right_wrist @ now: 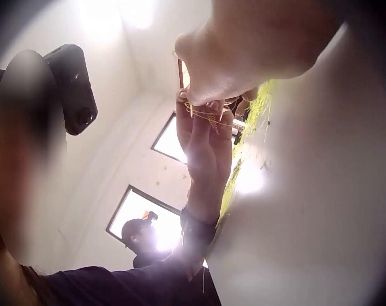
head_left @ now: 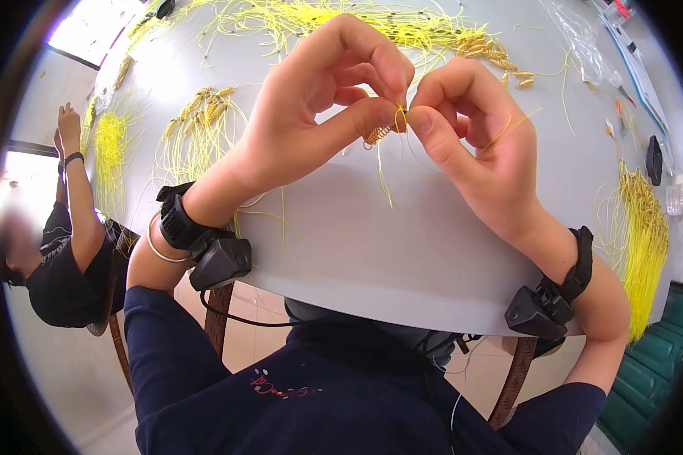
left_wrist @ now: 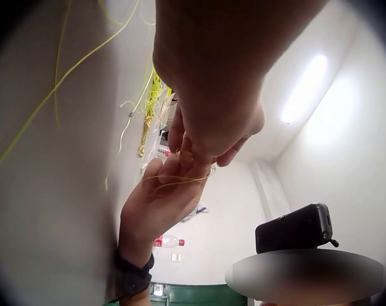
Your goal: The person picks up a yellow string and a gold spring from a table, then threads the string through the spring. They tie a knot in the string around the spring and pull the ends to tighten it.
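Note:
Both hands meet above the table in the head view. With thumb and fingers my left hand (head_left: 330, 106) pinches a small gold wire coil (head_left: 376, 136), mostly hidden behind the thumb. A loop of yellow line (head_left: 400, 120) stands between the two sets of fingertips. My right hand (head_left: 484, 133) pinches the line between thumb and forefinger, right beside the left fingertips. A thin end of line trails across the right palm. The right wrist view shows the coil (right_wrist: 212, 120) against the left hand (right_wrist: 205, 150), with line looped around the fingertips.
Gold coils with yellow lines (head_left: 205, 110) lie on the grey table (head_left: 372, 250) at left. More coils (head_left: 493, 53) and a tangle of yellow line (head_left: 319, 19) are at the back. A long yellow bundle (head_left: 641, 258) hangs over the right edge. Another person (head_left: 68, 258) sits at left.

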A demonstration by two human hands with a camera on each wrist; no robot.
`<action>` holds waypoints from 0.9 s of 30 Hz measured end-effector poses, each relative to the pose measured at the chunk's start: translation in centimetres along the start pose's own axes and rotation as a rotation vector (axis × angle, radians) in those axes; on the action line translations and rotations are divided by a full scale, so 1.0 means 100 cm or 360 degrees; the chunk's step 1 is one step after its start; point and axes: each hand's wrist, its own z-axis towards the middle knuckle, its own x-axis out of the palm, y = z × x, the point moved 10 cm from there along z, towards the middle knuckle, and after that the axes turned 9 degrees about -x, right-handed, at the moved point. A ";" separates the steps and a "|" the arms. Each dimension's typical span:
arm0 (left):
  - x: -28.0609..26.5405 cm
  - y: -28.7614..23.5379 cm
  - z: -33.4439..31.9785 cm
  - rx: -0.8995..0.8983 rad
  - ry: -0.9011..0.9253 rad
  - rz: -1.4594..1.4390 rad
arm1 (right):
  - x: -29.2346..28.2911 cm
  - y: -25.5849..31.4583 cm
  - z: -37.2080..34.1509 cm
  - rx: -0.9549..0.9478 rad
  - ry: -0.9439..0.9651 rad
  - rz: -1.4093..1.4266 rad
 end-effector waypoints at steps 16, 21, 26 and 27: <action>0.001 -0.012 -0.003 0.0119 -0.0074 0.0245 | -0.002 0.034 0.002 -0.0529 -0.0088 -0.0513; 0.003 -0.016 -0.004 0.0207 -0.0082 0.0317 | -0.002 0.043 0.000 -0.0687 -0.0099 -0.0601; 0.006 -0.016 -0.004 0.0163 -0.0060 0.0139 | 0.000 0.054 -0.002 -0.0852 -0.0105 -0.0727; 0.007 -0.016 -0.004 0.0165 -0.0048 0.0117 | 0.000 0.053 -0.002 -0.0846 -0.0111 -0.0705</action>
